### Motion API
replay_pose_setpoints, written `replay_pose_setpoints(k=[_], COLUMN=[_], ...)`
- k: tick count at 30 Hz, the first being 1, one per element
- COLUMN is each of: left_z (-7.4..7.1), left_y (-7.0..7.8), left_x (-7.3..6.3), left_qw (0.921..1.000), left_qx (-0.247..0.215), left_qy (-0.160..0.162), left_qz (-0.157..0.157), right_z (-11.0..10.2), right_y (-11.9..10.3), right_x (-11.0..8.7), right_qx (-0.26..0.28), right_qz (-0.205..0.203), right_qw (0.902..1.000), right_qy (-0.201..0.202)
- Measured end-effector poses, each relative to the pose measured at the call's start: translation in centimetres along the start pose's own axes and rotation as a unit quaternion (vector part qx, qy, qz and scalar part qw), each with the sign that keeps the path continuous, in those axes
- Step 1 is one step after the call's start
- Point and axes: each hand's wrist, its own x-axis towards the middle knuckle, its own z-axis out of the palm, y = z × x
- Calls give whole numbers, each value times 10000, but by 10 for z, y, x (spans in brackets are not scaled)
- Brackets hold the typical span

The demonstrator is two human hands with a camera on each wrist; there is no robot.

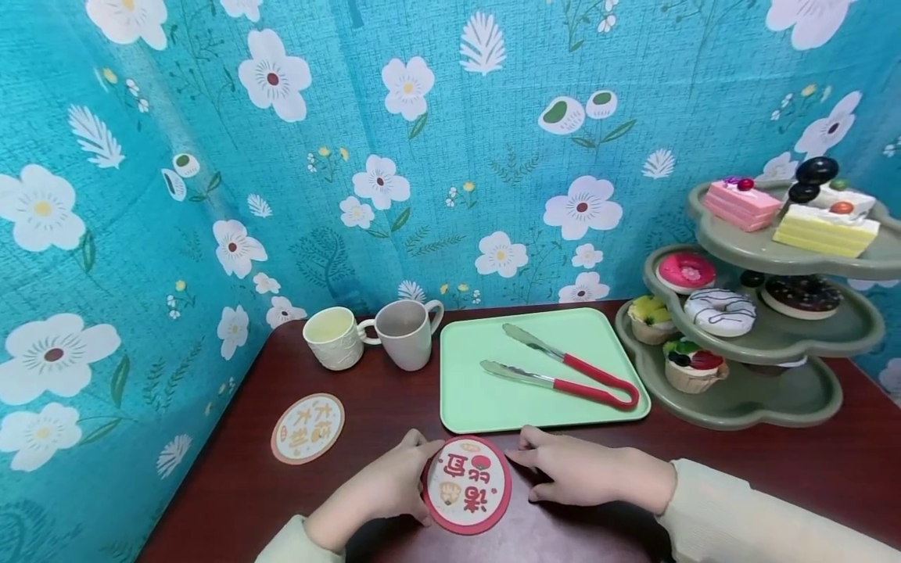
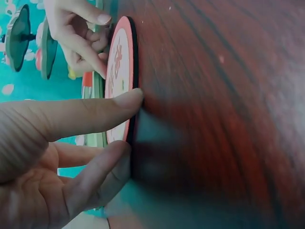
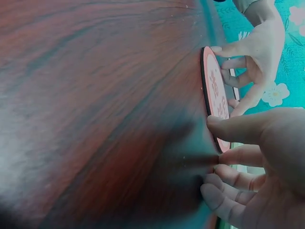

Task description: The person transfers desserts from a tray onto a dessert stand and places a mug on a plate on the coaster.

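A round red-rimmed coaster (image 1: 468, 486) with printed characters lies flat on the dark wood table, between my two hands. My left hand (image 1: 394, 481) grips its left side, thumb and a finger spread along the rim; the left wrist view shows both tips at the coaster's (image 2: 125, 71) dark edge. On the other side, my right hand (image 1: 584, 469) has its index fingertip right at the rim and its thumb lower, beside the coaster. Seen from the right wrist, that hand's fingers (image 3: 238, 176) are loosely bent near the table surface.
An orange-rimmed coaster (image 1: 308, 428) lies to the left. Behind it stand a cream mug (image 1: 334, 338) and a grey mug (image 1: 407, 335). Red-handled tongs (image 1: 590, 374) rest on a green tray (image 1: 464, 407). At the right rises a three-tier stand (image 1: 767, 403) with cakes, doughnuts and cupcakes.
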Motion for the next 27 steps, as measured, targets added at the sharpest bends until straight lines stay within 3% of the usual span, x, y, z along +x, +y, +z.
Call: replay_pose_setpoints(k=[8,12,21,27], left_z=[9,13,20,25], left_y=[13,23,44,55], left_x=[12,19,38,48], left_qw=[9986,9980,9961,9933], left_qx=[479,603,809,929], left_qy=[167,137,-101,-246], left_qz=[171,130,344,643], right_z=[13,5,2,16], right_y=[28,18,25,57], right_x=[-10,-20,-33,-38], right_qx=[248,464,585,902], right_qz=[-148,193,626,465], right_qw=[9981,9972,9935,9900], right_qy=[547,558,747,975])
